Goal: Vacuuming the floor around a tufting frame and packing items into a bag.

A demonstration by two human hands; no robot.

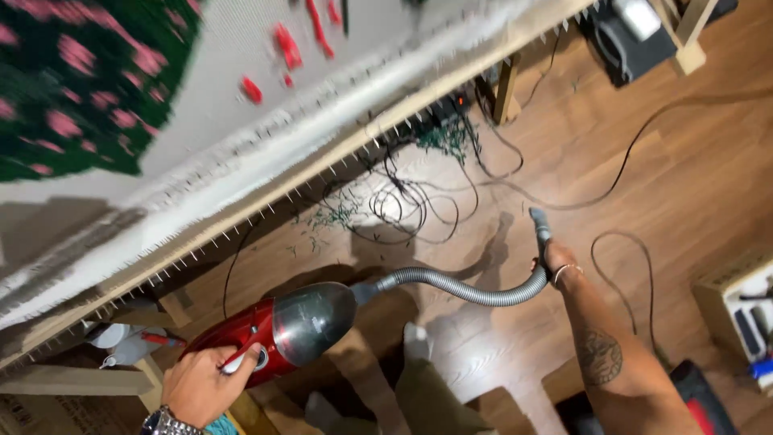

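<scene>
My left hand [201, 385] grips the handle of a red hand-held vacuum cleaner [282, 326] with a dark grey dust cup, low at the left. A ribbed grey hose [459, 288] curves from it to the right. My right hand [560, 262], with a ring on one finger, holds the hose end just behind the grey nozzle [538, 221]. The nozzle points at the wooden floor [684, 169]. Green yarn scraps [334, 216] lie scattered on the floor under the frame, left of the nozzle.
A wooden tufting frame [354, 141] with nail rows holds white cloth with a green-and-pink tufted patch [88, 80] and red marks. Tangled black cables [411, 201] lie on the floor. A black machine [628, 36] sits top right, a wooden box [737, 310] at right.
</scene>
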